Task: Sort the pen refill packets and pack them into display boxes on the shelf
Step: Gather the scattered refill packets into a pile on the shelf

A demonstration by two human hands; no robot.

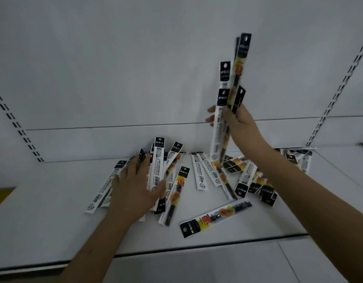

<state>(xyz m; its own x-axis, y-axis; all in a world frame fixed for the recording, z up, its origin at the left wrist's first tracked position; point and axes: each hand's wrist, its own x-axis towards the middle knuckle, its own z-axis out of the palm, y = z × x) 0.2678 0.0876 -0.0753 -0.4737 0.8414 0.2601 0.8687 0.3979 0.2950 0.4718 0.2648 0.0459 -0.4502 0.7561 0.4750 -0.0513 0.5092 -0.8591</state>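
Head view looks down at a white shelf where pen refill packets lie scattered in loose heaps. The right hand is raised above the shelf, its fingers and thumb curled round a bundle of packets held roughly upright, black header ends up and staggered at different heights; the lower ends of the bundle hang just above the shelf surface. The left hand lies palm down on the left heap, fingers spread and fairly straight, pressing on several packets; some of these tilt up against the back panel. Whether its thumb pinches the packet beside it I cannot tell.

A middle group of packets lies flat behind the raised bundle, mostly showing white printed backs with barcodes. To the right, partly hidden by the right forearm, a further pile shows yellow and orange printed fronts. One single packet lies apart near the front edge of the shelf, face up, its black header pointing left. Slotted uprights run up the wall on both sides. A yellow object shows at the left edge, too cut off to identify.
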